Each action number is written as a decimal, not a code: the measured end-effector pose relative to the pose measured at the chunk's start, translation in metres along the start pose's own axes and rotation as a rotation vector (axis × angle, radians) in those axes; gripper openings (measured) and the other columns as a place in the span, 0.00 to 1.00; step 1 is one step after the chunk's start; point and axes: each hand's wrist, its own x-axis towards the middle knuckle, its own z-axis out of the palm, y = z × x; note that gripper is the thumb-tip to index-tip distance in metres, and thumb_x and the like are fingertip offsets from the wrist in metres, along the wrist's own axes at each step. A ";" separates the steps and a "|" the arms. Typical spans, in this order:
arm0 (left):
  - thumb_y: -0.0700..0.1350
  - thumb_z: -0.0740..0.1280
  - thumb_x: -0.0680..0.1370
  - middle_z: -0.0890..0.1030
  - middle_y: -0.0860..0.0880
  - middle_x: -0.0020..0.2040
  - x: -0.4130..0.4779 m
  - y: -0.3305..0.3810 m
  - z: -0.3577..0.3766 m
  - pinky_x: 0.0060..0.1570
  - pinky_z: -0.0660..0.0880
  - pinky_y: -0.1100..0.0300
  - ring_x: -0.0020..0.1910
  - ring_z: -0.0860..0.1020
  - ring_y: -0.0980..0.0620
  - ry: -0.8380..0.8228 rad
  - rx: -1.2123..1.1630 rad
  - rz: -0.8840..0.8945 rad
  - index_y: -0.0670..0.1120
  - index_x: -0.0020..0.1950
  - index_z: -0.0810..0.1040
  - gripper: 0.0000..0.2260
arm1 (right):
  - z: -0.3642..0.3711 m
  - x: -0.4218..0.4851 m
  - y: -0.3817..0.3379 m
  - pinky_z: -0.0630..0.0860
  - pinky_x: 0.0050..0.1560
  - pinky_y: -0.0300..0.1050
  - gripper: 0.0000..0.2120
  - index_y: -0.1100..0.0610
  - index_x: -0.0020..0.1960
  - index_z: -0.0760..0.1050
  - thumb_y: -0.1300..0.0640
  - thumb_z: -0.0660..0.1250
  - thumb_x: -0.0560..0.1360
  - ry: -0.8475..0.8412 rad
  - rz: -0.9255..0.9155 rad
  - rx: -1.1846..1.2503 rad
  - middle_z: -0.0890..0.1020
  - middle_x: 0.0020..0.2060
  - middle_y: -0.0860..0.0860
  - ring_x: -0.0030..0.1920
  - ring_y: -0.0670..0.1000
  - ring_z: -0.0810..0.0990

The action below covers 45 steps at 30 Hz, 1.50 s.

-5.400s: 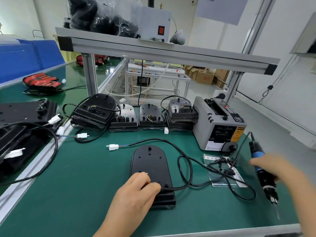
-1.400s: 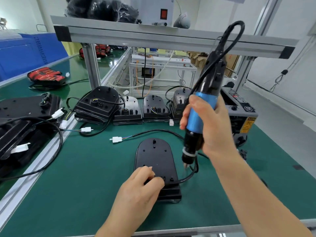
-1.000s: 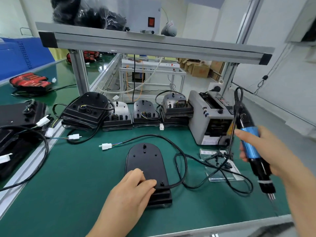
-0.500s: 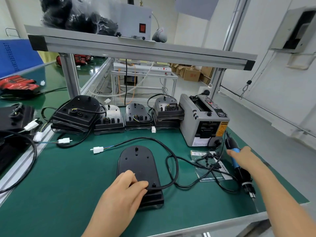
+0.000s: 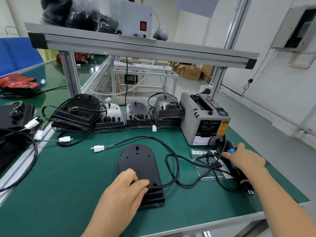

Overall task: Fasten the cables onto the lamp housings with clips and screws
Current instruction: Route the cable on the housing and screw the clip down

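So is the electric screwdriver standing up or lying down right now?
Lying down. The electric screwdriver lies flat on the green mat, bit toward the near edge, right hand resting on its grip.
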 end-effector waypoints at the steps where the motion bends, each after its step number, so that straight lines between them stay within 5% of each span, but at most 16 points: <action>1: 0.52 0.57 0.77 0.72 0.53 0.38 0.000 0.000 0.000 0.29 0.77 0.61 0.40 0.78 0.54 -0.008 -0.002 -0.004 0.49 0.46 0.82 0.15 | 0.001 -0.001 0.002 0.68 0.35 0.43 0.32 0.53 0.64 0.60 0.29 0.56 0.72 -0.002 -0.002 0.013 0.73 0.35 0.49 0.38 0.53 0.74; 8: 0.54 0.53 0.80 0.72 0.53 0.38 0.000 0.001 -0.001 0.30 0.77 0.59 0.40 0.79 0.52 0.005 -0.008 -0.006 0.49 0.47 0.82 0.20 | 0.009 -0.017 0.013 0.73 0.41 0.46 0.39 0.50 0.75 0.50 0.31 0.58 0.73 -0.038 -0.044 0.106 0.77 0.59 0.54 0.50 0.56 0.77; 11: 0.55 0.51 0.81 0.71 0.52 0.38 0.001 0.002 -0.002 0.30 0.78 0.58 0.39 0.79 0.51 0.005 -0.006 -0.003 0.48 0.47 0.82 0.22 | 0.010 -0.025 0.014 0.74 0.43 0.47 0.39 0.50 0.75 0.49 0.33 0.59 0.74 -0.023 -0.066 0.110 0.77 0.59 0.55 0.53 0.57 0.78; 16: 0.52 0.57 0.77 0.70 0.53 0.39 0.000 0.004 -0.004 0.28 0.77 0.56 0.39 0.79 0.51 -0.013 -0.005 -0.024 0.49 0.46 0.81 0.14 | 0.007 -0.032 0.013 0.71 0.35 0.44 0.37 0.50 0.75 0.48 0.35 0.59 0.75 0.006 -0.072 0.097 0.79 0.54 0.53 0.42 0.54 0.76; 22: 0.52 0.58 0.77 0.68 0.54 0.40 -0.001 0.002 -0.003 0.28 0.77 0.55 0.39 0.78 0.52 -0.024 -0.022 -0.031 0.50 0.47 0.79 0.12 | -0.008 -0.044 0.005 0.72 0.54 0.54 0.27 0.49 0.70 0.62 0.39 0.60 0.75 0.132 -0.122 0.045 0.72 0.64 0.54 0.60 0.57 0.74; 26: 0.52 0.57 0.77 0.69 0.54 0.40 -0.002 0.001 -0.002 0.28 0.77 0.56 0.39 0.77 0.52 -0.015 -0.025 -0.029 0.50 0.47 0.80 0.13 | -0.022 -0.046 -0.017 0.74 0.44 0.47 0.10 0.50 0.56 0.78 0.52 0.63 0.76 0.276 -0.316 0.552 0.79 0.51 0.48 0.49 0.51 0.77; 31: 0.57 0.49 0.81 0.71 0.53 0.39 -0.001 0.000 0.000 0.29 0.77 0.57 0.39 0.77 0.53 0.019 -0.007 -0.020 0.50 0.47 0.81 0.22 | -0.031 -0.032 -0.054 0.64 0.22 0.37 0.03 0.60 0.45 0.77 0.61 0.65 0.74 -0.159 -0.076 1.332 0.75 0.33 0.52 0.28 0.48 0.68; 35: 0.58 0.48 0.81 0.72 0.53 0.38 0.001 0.001 0.001 0.27 0.77 0.57 0.39 0.79 0.52 0.033 -0.015 -0.019 0.50 0.46 0.81 0.24 | -0.029 -0.019 -0.065 0.61 0.16 0.32 0.04 0.61 0.43 0.72 0.64 0.66 0.76 -0.294 0.113 1.578 0.73 0.32 0.53 0.27 0.47 0.67; 45: 0.58 0.48 0.81 0.72 0.52 0.38 0.000 -0.001 0.000 0.28 0.77 0.57 0.40 0.79 0.51 0.029 -0.029 -0.011 0.50 0.47 0.82 0.25 | -0.031 -0.002 -0.076 0.64 0.17 0.31 0.02 0.61 0.45 0.73 0.63 0.65 0.75 -0.204 0.227 1.749 0.74 0.33 0.52 0.28 0.46 0.71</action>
